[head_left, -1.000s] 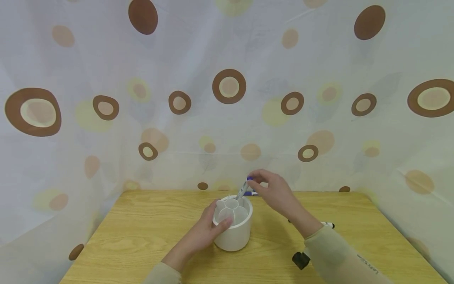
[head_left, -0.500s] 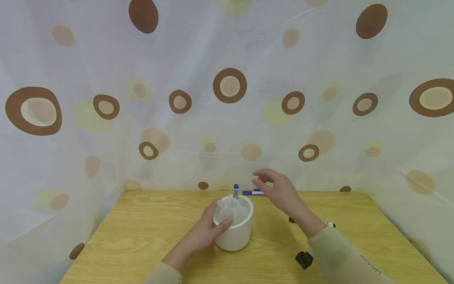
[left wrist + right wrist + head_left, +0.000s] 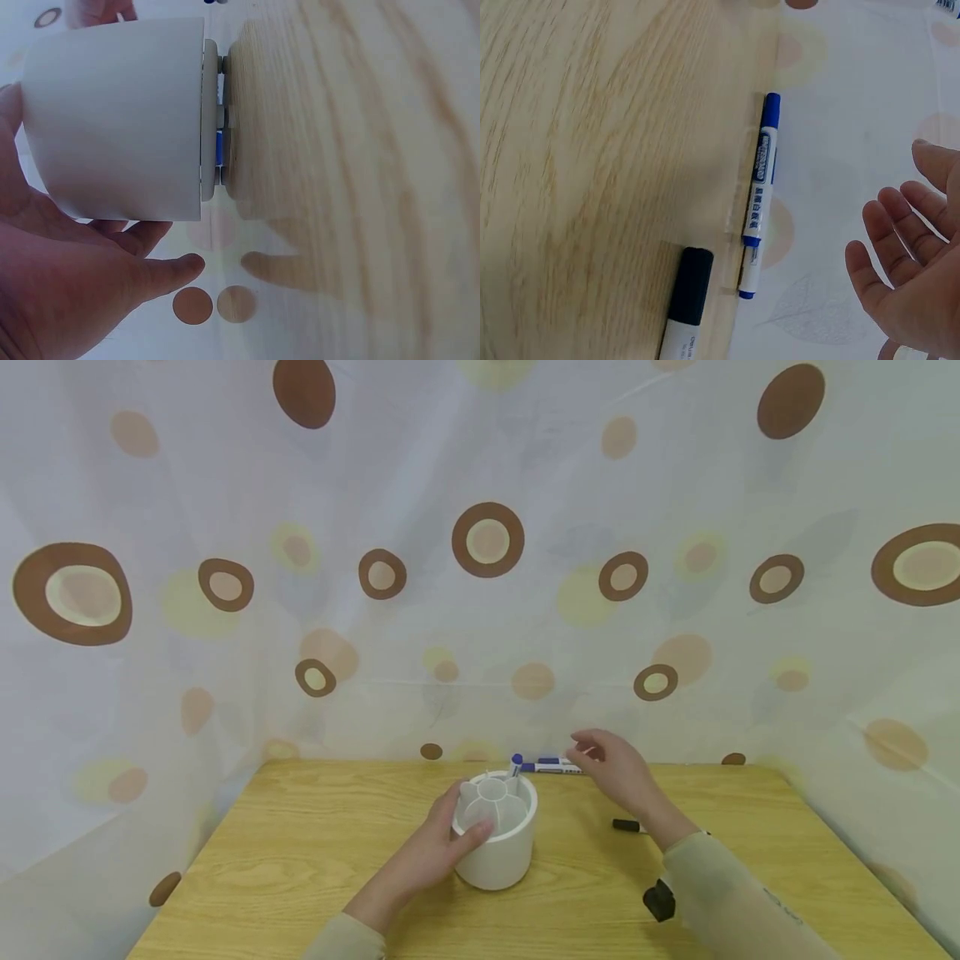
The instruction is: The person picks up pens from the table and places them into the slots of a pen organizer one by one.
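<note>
In the head view my left hand (image 3: 431, 850) grips a round white pen holder (image 3: 495, 862), its thumb over the rim and the fingers round the far side. The holder has several compartments, and a blue-capped marker (image 3: 515, 767) stands tilted in a rear one. My right hand (image 3: 621, 774) is raised over the back of the table with loosely bent fingers and nothing in them. Close to its fingertips lie two blue-capped white markers (image 3: 551, 768). The right wrist view shows these blue markers (image 3: 761, 176) end to end, apart from my right hand (image 3: 907, 262).
A black-capped marker (image 3: 627, 826) lies under the right forearm, partly hidden by it. A black device (image 3: 660, 900) sits at the right wrist. The wooden table (image 3: 300, 860) ends at a dotted curtain (image 3: 405, 710) on the back and sides.
My right hand has let go of the blue-capped marker inside the pen holder and moved away to the right. The marker now leans right. My left hand has stayed on the holder.
</note>
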`<move>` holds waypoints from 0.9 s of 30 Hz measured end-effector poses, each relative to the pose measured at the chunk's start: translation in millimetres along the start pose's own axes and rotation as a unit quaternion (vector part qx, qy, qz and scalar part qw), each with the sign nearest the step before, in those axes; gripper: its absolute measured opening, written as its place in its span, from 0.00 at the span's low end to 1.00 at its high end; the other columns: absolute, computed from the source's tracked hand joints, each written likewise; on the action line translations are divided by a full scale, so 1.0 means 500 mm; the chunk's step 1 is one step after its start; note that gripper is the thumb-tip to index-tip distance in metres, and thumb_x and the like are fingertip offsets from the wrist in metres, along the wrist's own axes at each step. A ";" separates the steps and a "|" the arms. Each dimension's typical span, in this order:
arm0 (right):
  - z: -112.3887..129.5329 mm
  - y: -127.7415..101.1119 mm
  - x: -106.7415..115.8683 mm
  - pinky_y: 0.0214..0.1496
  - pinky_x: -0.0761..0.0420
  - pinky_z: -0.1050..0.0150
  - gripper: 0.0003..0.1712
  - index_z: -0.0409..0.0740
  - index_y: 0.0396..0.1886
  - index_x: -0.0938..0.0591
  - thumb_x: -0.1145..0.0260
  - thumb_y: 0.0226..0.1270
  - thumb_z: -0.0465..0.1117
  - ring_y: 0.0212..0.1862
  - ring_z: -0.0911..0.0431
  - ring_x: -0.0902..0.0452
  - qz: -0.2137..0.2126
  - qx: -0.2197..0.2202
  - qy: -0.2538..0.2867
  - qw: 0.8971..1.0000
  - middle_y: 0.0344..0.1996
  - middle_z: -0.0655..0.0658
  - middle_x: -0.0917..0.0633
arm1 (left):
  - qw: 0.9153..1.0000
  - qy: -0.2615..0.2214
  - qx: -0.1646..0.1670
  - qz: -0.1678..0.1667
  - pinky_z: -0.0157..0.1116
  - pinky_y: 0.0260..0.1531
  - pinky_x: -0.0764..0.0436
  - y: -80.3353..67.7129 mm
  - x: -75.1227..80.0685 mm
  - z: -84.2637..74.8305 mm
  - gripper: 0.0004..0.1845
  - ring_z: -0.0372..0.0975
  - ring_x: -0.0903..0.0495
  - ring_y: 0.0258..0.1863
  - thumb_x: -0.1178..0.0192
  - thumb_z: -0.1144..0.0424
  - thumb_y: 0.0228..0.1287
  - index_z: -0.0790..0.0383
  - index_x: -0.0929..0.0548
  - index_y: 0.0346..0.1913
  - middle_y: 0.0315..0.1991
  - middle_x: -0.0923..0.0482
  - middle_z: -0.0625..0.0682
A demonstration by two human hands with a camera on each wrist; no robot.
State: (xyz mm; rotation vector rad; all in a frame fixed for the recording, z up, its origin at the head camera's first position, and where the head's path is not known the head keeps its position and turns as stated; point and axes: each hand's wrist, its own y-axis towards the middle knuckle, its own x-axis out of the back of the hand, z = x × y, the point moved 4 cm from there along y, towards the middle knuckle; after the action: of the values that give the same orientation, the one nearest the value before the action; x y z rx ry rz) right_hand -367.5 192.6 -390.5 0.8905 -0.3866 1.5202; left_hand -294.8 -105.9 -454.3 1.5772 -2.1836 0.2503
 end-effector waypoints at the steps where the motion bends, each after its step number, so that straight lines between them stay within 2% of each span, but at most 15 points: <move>1: -0.008 0.001 -0.001 0.62 0.16 0.38 0.28 0.34 0.73 0.20 0.33 0.86 0.47 0.60 0.39 0.17 0.004 -0.003 -0.002 1.000 0.59 0.35 0.13 | 1.000 0.000 0.001 0.000 0.69 0.77 0.38 0.000 0.000 0.000 0.48 0.63 0.35 0.79 0.38 0.36 0.80 0.56 0.45 0.89 0.84 0.43 0.67; 13: -0.088 0.006 -0.019 0.68 0.21 0.33 0.30 0.27 0.75 0.24 0.34 0.85 0.42 0.67 0.32 0.22 0.053 -0.030 -0.021 0.998 0.67 0.27 0.19 | 1.000 0.002 0.001 0.003 0.69 0.78 0.39 0.000 0.001 0.001 0.49 0.63 0.36 0.80 0.38 0.35 0.80 0.56 0.46 0.89 0.85 0.44 0.66; 20: -0.117 0.016 -0.036 0.70 0.22 0.33 0.31 0.27 0.78 0.28 0.36 0.86 0.41 0.69 0.31 0.24 0.091 -0.055 -0.022 0.994 0.71 0.26 0.22 | 1.000 0.004 0.002 0.005 0.68 0.78 0.39 0.001 0.002 0.001 0.50 0.63 0.36 0.80 0.39 0.34 0.80 0.56 0.47 0.90 0.85 0.45 0.66; 27: -0.134 0.019 -0.049 0.69 0.21 0.34 0.32 0.26 0.79 0.30 0.36 0.87 0.41 0.71 0.29 0.25 0.101 -0.068 -0.008 0.993 0.73 0.24 0.25 | 1.000 0.001 0.008 0.009 0.69 0.78 0.40 -0.001 0.002 0.001 0.51 0.63 0.37 0.81 0.39 0.33 0.79 0.56 0.47 0.90 0.86 0.46 0.66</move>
State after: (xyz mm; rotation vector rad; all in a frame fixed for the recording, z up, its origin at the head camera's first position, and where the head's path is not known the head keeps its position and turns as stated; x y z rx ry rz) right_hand -398.6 221.3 -448.9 0.7750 -0.5988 1.6515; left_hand -294.7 -107.3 -454.3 1.5665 -2.2000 0.2767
